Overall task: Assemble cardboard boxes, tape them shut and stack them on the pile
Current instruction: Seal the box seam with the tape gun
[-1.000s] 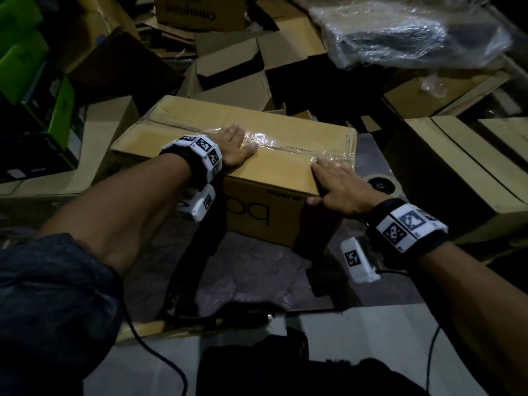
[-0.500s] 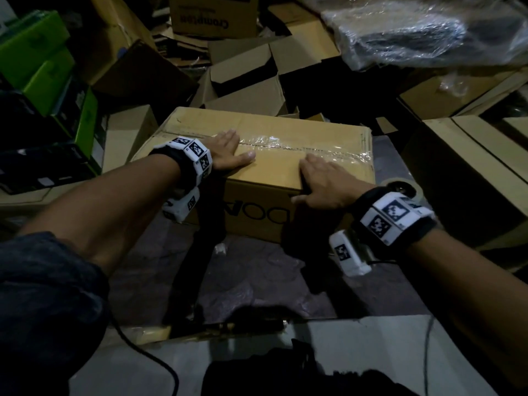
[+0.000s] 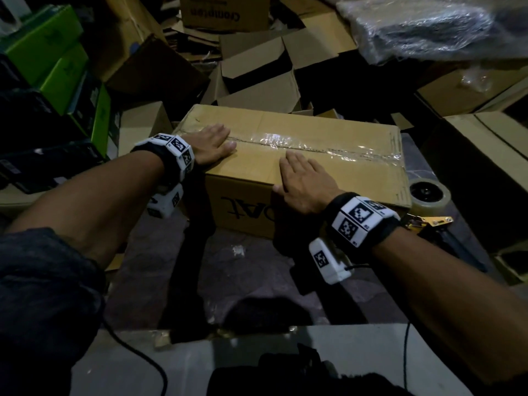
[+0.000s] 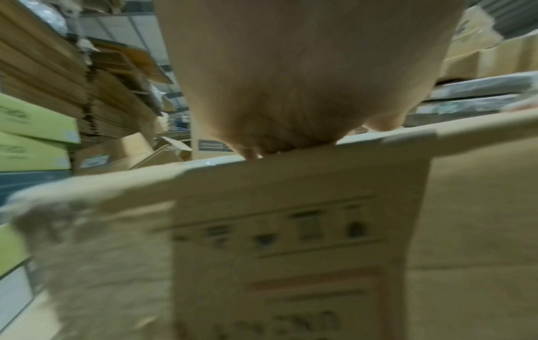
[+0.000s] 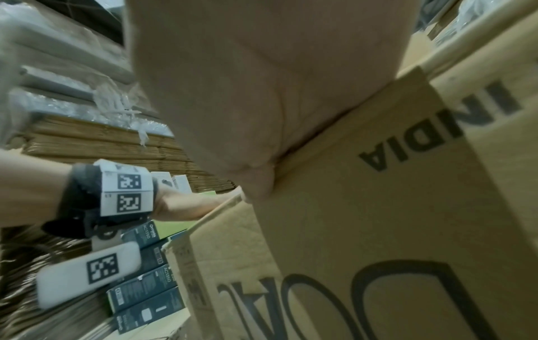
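1. Our right hand [image 3: 304, 185] lies flat on the near part of the cardboard box [image 3: 328, 155] top, fingers straight and together, palm down, thumb at the near top edge. Right forearm comes in from lower right.
2. Our left hand [image 3: 213, 145] is palm-down at the box's left end, fingers extended onto the clear tape strip [image 3: 314, 148] (neither hand curls round anything). In the left wrist view the palm [image 4: 291, 80] bears on the box's top edge; picture blurred.
3. Box sits closed on a dark mottled surface [image 3: 251, 270], seam taped along its length; printing on its near side appears upside down.
4. Just right of the box: a tape roll [image 3: 428, 194], with a yellow-metal tape dispenser [image 3: 428, 222] nearer us, both untouched.
5. Beyond: open cardboard cartons [image 3: 257, 78], a plastic-wrapped bundle [image 3: 423, 27] upper right, green boxes [image 3: 54, 55] stacked at left. Room dim.
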`<state>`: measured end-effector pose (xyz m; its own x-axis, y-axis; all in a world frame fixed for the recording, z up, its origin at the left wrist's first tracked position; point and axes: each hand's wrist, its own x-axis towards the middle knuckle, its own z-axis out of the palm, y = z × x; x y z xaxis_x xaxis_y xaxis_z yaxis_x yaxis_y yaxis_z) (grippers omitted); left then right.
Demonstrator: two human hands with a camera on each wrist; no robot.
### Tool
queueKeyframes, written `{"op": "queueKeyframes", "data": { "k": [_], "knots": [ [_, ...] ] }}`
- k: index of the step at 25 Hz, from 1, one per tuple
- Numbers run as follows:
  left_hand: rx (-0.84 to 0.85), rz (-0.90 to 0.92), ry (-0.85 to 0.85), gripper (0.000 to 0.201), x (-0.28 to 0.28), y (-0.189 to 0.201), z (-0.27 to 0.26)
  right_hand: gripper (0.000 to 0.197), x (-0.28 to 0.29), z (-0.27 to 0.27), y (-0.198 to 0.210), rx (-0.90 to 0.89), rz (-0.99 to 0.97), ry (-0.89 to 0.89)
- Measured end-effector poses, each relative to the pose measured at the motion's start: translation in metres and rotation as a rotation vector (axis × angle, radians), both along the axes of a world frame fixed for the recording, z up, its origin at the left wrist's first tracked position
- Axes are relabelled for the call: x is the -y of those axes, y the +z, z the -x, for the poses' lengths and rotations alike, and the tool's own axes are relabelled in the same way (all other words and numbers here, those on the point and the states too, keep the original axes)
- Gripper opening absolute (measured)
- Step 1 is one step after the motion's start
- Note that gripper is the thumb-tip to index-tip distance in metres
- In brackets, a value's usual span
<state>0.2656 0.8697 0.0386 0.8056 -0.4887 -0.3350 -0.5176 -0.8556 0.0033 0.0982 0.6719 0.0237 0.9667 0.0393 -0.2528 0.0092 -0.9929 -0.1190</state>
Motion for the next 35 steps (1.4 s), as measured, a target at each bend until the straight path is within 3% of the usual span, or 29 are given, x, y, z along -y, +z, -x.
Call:
{"op": "queueKeyframes", "data": {
  "k": [9,12,13,15,17,27,31,35],
  "knots": [
    [0.088,0.204,0.295,0.083,-0.035,-0.017,-0.04,0.07,0.0,0.0,0.001,-0.013,0.004,-0.007],
    [0.009,0.377,0.433,0.11,-0.044,-0.023,-0.069,0.07,0.0,0.0,0.001,-0.017,-0.001,-0.001],
    [-0.017,0.392,0.455,0.106,-0.047,-0.019,-0.069,0.07,0.001,0.0,0.001,-0.017,-0.002,0.0],
    [-0.125,0.412,0.471,0.064,-0.048,-0.002,-0.056,0.07,0.002,0.0,0.003,-0.023,-0.007,-0.001],
    [-0.183,0.432,0.511,0.045,-0.055,0.0,-0.059,0.07,0.001,-0.001,0.005,-0.032,-0.01,0.0],
    [-0.269,0.604,0.744,0.077,-0.075,-0.008,-0.042,0.07,0.0,-0.001,0.0,-0.01,0.019,-0.002],
    [-0.043,0.463,0.68,0.089,-0.071,-0.009,-0.028,0.068,-0.001,0.0,-0.003,0.025,0.032,-0.017],
    [0.268,0.305,0.632,0.066,-0.061,-0.011,-0.009,0.069,-0.009,-0.005,-0.003,0.042,0.014,-0.033]
  ]
}}
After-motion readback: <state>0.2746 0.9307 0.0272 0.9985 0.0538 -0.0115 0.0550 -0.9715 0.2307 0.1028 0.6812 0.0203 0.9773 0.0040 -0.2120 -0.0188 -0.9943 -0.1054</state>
